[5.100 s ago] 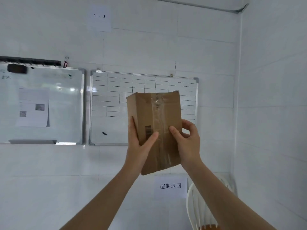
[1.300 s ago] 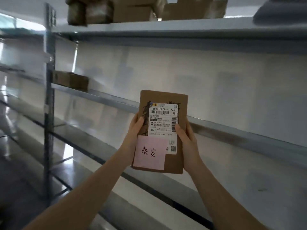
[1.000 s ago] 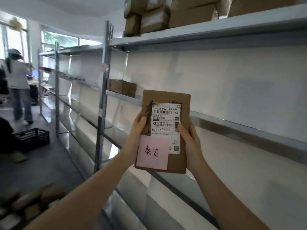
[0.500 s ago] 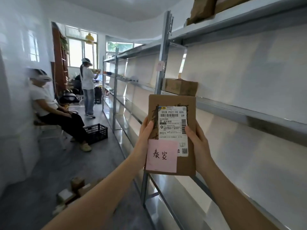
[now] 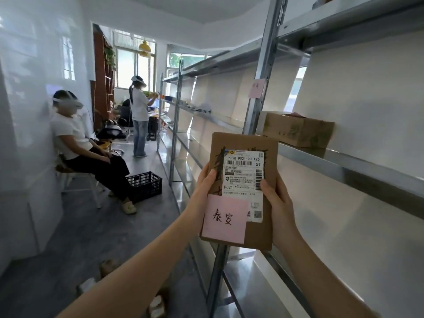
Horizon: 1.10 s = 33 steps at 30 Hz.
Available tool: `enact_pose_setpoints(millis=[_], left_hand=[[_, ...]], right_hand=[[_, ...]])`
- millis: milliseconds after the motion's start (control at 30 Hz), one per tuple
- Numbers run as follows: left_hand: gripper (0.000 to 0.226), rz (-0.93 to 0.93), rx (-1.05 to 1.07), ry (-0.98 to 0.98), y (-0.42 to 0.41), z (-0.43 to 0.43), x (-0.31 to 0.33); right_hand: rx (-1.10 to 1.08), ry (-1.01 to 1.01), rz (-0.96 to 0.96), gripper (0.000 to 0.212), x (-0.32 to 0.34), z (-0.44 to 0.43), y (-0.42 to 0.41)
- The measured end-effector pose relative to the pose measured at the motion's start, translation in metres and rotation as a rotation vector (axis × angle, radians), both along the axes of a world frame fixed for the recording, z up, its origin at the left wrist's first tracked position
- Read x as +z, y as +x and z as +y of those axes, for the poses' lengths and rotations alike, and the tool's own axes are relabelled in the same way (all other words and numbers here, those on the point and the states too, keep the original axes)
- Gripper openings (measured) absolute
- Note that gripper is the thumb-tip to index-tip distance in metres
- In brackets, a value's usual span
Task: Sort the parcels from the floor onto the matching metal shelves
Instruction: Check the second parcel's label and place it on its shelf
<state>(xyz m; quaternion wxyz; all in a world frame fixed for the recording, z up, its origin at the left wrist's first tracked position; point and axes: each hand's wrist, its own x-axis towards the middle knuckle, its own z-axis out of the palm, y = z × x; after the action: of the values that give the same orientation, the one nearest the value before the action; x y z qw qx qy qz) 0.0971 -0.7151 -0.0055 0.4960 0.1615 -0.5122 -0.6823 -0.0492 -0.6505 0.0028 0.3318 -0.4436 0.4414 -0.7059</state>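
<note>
While both hands, left hand [image 5: 205, 190] and right hand [image 5: 276, 204], still grip the upright parcel [image 5: 243, 191] at lower centre, the metal shelves [image 5: 344, 161] have slid rightward, revealing more aisle and a black crate [image 5: 144, 186] at left.

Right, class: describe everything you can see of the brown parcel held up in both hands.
The parcel is a flat brown cardboard package, held upright with its labelled face to the camera. A white shipping label with barcodes covers its upper middle; black scribbles show beside it. A pink sticky note with handwritten characters overlaps the lower left corner. The left hand grips its left edge, the right hand its right edge. It is held in front of the metal shelves, not on them.
</note>
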Motion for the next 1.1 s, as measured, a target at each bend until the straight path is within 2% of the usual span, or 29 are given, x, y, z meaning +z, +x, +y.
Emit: enact_pose_setpoints(millis=[233, 400, 500, 667, 933, 1100], left_hand=[[0.061, -0.010, -0.105, 0.014, 0.007, -0.113, -0.015], [0.063, -0.096, -0.224, 0.037, 0.016, -0.190, -0.016], [0.053, -0.156, -0.301, 0.066, 0.014, -0.230, -0.024], [0.073, -0.236, -0.458, 0.148, -0.013, -0.266, -0.049], [0.051, -0.374, -0.610, 0.279, -0.097, -0.294, -0.100], [0.033, -0.525, -0.684, 0.300, -0.160, -0.303, -0.116]], right_hand=[[-0.083, 0.026, -0.060, 0.051, -0.017, -0.099, 0.014], [-0.179, 0.047, -0.119, 0.045, -0.027, -0.159, 0.033], [-0.248, 0.059, -0.156, 0.044, -0.036, -0.187, 0.037], [-0.367, 0.094, -0.217, 0.044, -0.057, -0.208, 0.026], [-0.531, 0.207, -0.283, 0.041, -0.093, -0.218, -0.039], [-0.601, 0.378, -0.279, 0.038, -0.106, -0.223, -0.100]])
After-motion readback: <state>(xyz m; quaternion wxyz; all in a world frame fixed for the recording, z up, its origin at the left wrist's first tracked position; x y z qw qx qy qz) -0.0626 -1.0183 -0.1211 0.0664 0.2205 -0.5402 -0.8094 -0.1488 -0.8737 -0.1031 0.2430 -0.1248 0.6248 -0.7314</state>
